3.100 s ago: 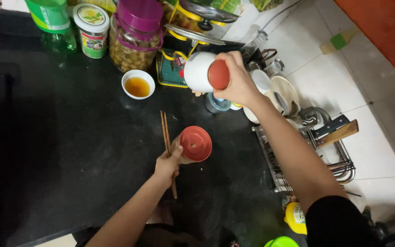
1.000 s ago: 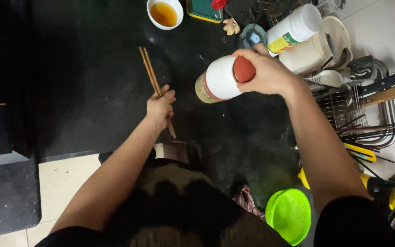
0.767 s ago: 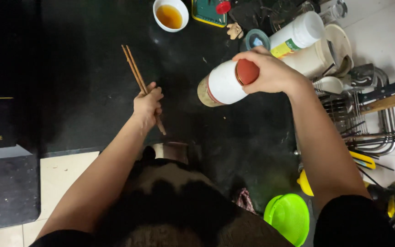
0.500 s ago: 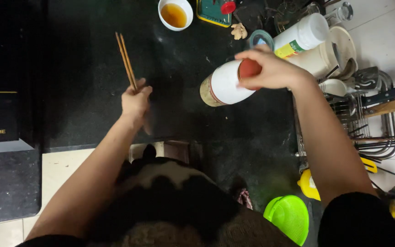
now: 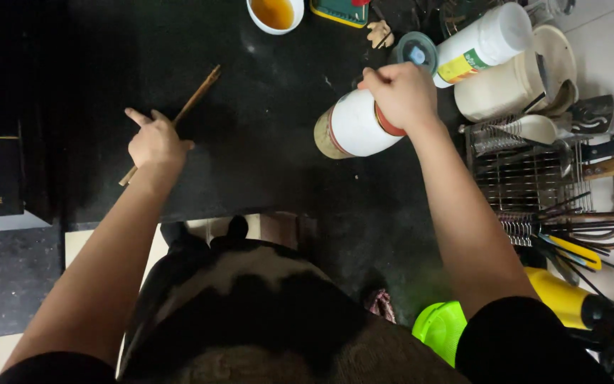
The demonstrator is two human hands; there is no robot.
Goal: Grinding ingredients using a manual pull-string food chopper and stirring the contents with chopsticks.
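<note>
Right hand, upper centre-right of frame, was clamped round the red-lid end of a white jar tilted over the black counter. Left hand, mid-left, gripped wooden chopsticks w/ index finger out. Small bowl of amber liquid sat at top edge.

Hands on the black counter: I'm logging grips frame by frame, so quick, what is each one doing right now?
Left hand: closed on the wooden chopsticks, index finger out.
Right hand: closed on the tilted white jar.
</note>
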